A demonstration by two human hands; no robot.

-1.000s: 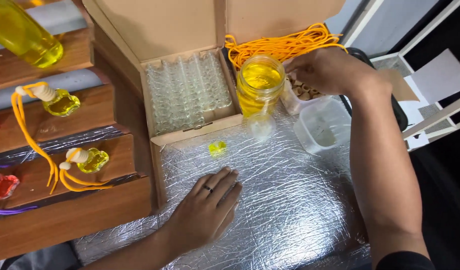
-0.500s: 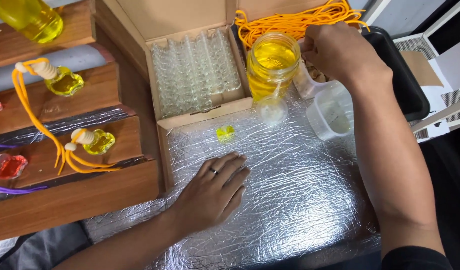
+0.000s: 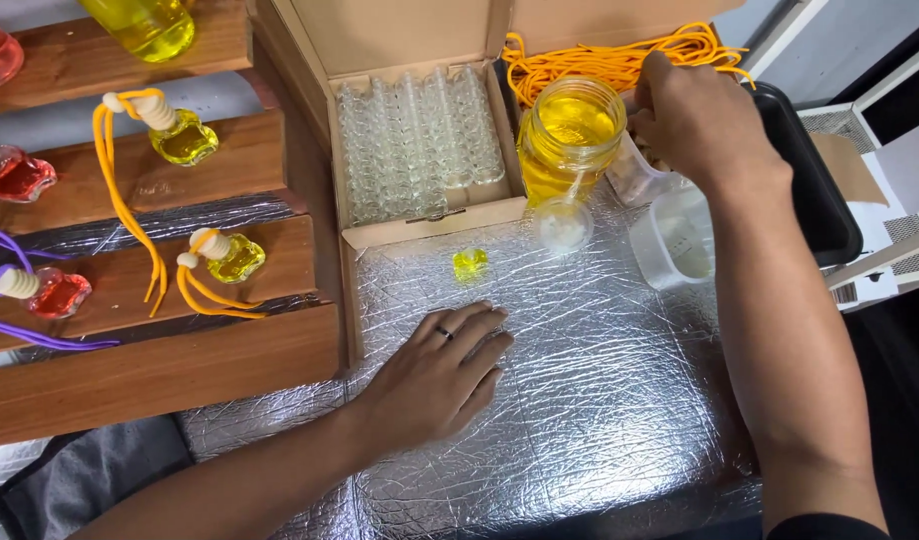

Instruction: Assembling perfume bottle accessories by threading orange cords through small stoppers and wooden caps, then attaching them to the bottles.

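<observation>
Nearest, the left hand [image 3: 434,375] lies flat, palm down, on the crinkled silver foil mat [image 3: 599,400], fingers spread loosely and holding nothing; a dark ring sits on one finger. Just beyond its fingertips, apart from them, a small filled yellow bottle [image 3: 469,263] stands uncapped on the foil. A little farther and to the right, a small clear funnel [image 3: 563,224] rests just in front of the glass jar of yellow liquid [image 3: 567,135], and a white plastic cup [image 3: 676,240] sits to the right, near the forearm.

Farther still, the right hand [image 3: 699,125] reaches behind the jar, its fingers curled down among something beside the pile of orange cords [image 3: 619,60]; whether they grip anything I cannot tell, as the hand hides it. Left of the jar, an open cardboard box [image 3: 419,130] holds rows of empty clear bottles. On the far left, wooden steps [image 3: 159,300] carry finished yellow and red bottles with corded stoppers.

The risks, as I judge them: the right forearm passes close to the open jar and the cup, so a careless draw back could tip either and flood the foil. The small yellow bottle is open and light; a nudge from the left fingertips would likely spill it.
</observation>
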